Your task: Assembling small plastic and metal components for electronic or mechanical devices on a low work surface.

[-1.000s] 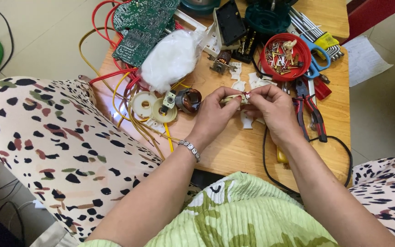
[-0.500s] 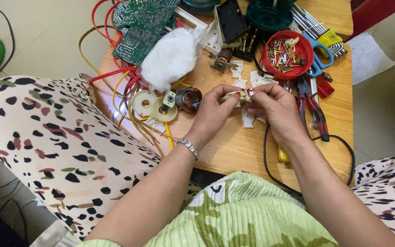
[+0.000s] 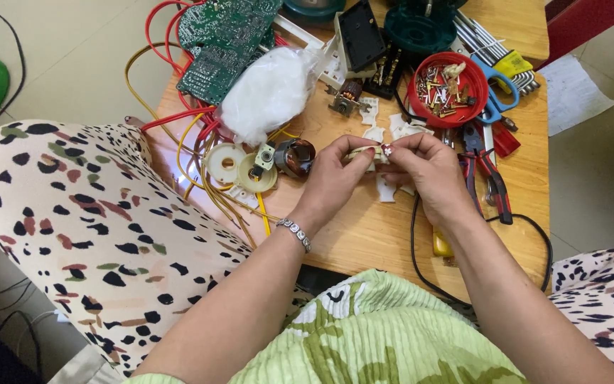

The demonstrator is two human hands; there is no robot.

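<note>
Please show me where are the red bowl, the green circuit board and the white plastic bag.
red bowl (image 3: 421, 108), head view, left rim.
green circuit board (image 3: 225, 35), head view, board middle.
white plastic bag (image 3: 268, 92), head view, bag middle.

Small cream-coloured plastic part, kinda oblong, lying roughly sideways, held up just above the wooden table. Left hand pinches its left end with fingertips, right hand pinches the right end, so the two hands meet over it. Most of it is hidden behind the fingers, so the exact shape is hard to tell. It sits near the table's middle, right over some white plastic bits of similar look.
</note>
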